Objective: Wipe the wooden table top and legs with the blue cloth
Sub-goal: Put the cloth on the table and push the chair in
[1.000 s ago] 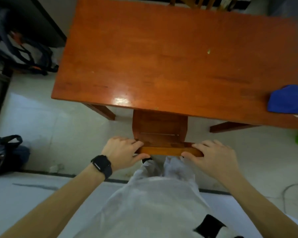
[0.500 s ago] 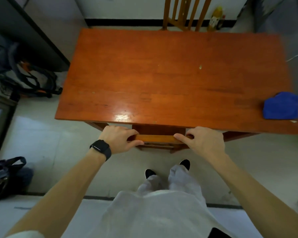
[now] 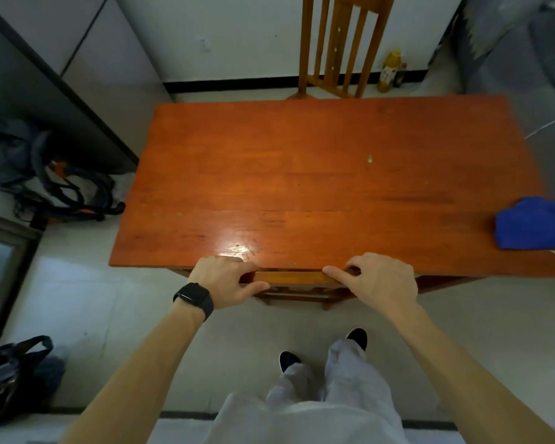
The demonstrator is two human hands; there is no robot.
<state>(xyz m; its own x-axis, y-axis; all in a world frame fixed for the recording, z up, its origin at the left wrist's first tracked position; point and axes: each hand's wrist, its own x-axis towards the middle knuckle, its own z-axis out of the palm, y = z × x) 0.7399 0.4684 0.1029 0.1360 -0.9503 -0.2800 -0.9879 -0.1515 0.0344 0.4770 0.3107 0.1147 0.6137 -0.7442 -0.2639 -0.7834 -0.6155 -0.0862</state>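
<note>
The reddish wooden table (image 3: pixel 302 193) fills the middle of the view. A crumpled blue cloth (image 3: pixel 529 228) lies on its top near the right front corner, untouched. A wooden chair is tucked under the table's front edge, and only its top rail (image 3: pixel 295 278) shows. My left hand (image 3: pixel 225 282), with a black watch on the wrist, grips the rail's left end. My right hand (image 3: pixel 378 282) grips the rail's right end, index finger stretched along it. The table legs are mostly hidden under the top.
A second wooden chair (image 3: pixel 337 46) stands behind the table against the wall, with a yellow bottle (image 3: pixel 390 70) on the floor beside it. Backpacks (image 3: pixel 45 174) lie at the left. A dark bag (image 3: pixel 10 373) sits at the lower left. My feet (image 3: pixel 321 350) stand on pale tiles.
With both hands on its top rail, the chair has slid forward under the table; its seat and back have gone out of sight. The view has tilted up toward the far wall.
</note>
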